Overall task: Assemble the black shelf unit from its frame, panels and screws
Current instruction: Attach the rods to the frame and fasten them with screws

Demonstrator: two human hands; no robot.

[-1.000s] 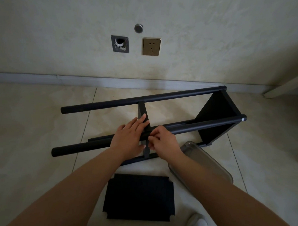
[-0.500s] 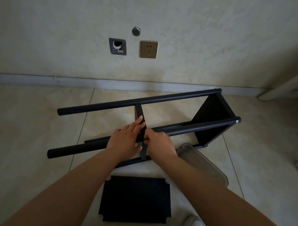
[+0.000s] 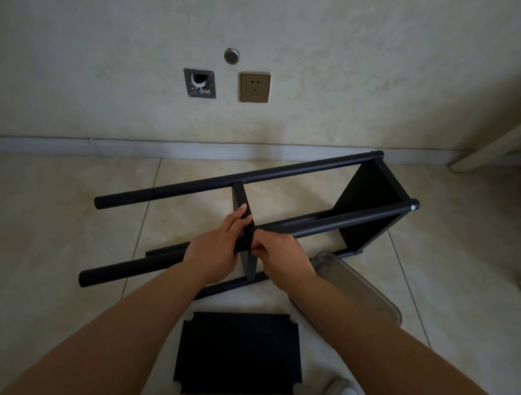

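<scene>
The black shelf frame (image 3: pixel 326 224) lies on its side on the tiled floor, its round posts running left to right. One panel (image 3: pixel 369 208) is fixed at the right end. A middle panel (image 3: pixel 241 199) stands edge-on between the posts. My left hand (image 3: pixel 218 249) holds the near post and the middle panel where they meet, fingers stretched up along the panel. My right hand (image 3: pixel 280 252) pinches something small against the same joint; what it pinches is hidden. A loose black panel (image 3: pixel 237 353) with notched corners lies flat on the floor nearer to me.
A clear plastic tray (image 3: pixel 365 291) sits on the floor right of my right forearm, against the frame. The wall behind has a gold socket (image 3: pixel 254 87), a metal plate (image 3: pixel 199 83) and a skirting board (image 3: pixel 76 146). A pale sloped leg (image 3: pixel 494 147) stands far right.
The view has shifted slightly. Both hands stay at the joint of middle panel and near post, with only small finger movements.
</scene>
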